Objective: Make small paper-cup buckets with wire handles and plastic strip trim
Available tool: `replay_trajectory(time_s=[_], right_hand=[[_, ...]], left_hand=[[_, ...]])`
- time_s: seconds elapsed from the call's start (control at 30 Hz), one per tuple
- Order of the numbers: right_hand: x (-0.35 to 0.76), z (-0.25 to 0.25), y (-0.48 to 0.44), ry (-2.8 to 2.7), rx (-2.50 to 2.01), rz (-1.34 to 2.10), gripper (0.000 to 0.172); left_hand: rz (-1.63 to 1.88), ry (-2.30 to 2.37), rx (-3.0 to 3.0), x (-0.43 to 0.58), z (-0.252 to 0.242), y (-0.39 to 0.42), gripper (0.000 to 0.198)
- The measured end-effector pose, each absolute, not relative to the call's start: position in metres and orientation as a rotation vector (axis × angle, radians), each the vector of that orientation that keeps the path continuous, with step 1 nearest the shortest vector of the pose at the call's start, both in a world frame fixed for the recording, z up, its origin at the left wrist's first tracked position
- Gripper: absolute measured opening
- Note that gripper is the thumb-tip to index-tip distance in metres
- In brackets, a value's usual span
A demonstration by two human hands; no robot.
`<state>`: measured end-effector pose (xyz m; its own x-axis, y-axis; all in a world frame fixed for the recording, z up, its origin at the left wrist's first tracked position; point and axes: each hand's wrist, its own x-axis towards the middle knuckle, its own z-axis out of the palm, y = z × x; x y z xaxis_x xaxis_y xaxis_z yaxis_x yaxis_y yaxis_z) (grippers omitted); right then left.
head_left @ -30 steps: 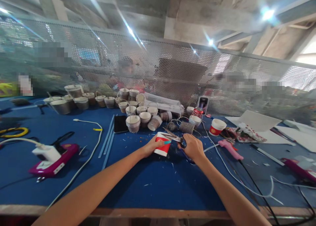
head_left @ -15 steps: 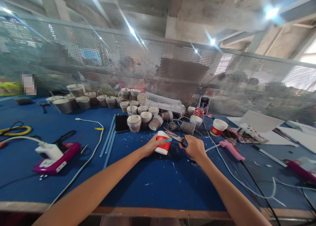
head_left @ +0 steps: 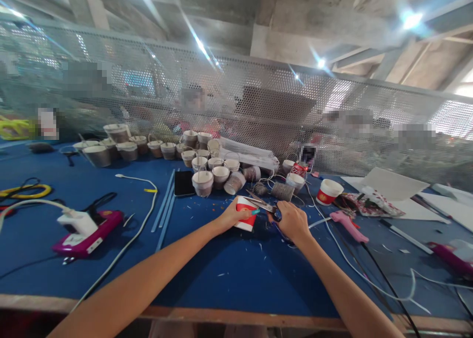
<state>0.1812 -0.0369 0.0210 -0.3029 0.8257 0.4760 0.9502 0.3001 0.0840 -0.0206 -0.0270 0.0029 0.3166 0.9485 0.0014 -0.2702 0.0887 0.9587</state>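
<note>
My left hand (head_left: 229, 217) is closed around a red and white paper cup (head_left: 245, 223), which it holds tilted above the table. A small teal piece shows at the thumb; I cannot tell what it is. In my right hand (head_left: 291, 221) is a pair of scissors (head_left: 271, 208), its fingers wrapped round the dark handles. The blades point left and lie at the cup's rim, apart from each other. Behind the hands stand several small cord-wrapped buckets (head_left: 202, 183) made from cups, and a ball of grey twine (head_left: 259, 188).
A pink glue gun (head_left: 349, 225) lies right of my right hand, its cable running to the front edge. Another red and white cup (head_left: 328, 192) stands behind it. Purple power strips (head_left: 88, 239) lie at both sides. A black phone (head_left: 184, 184) and pale blue strips (head_left: 162, 210) are at left.
The left thumb and fingers have shifted slightly right on the cup. The scissors stay at the rim with little change. The whole view has swung a little to the left.
</note>
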Motion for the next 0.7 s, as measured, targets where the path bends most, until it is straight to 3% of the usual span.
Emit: replay_trajectory(time_s=[0.7], right_hand=[[0.1846, 0.0145, -0.0332, -2.207, -1.572, -0.556, 0.027]], left_hand=[[1.085, 0.756, 1.177, -0.021, 0.0044, -0.028, 0.063]])
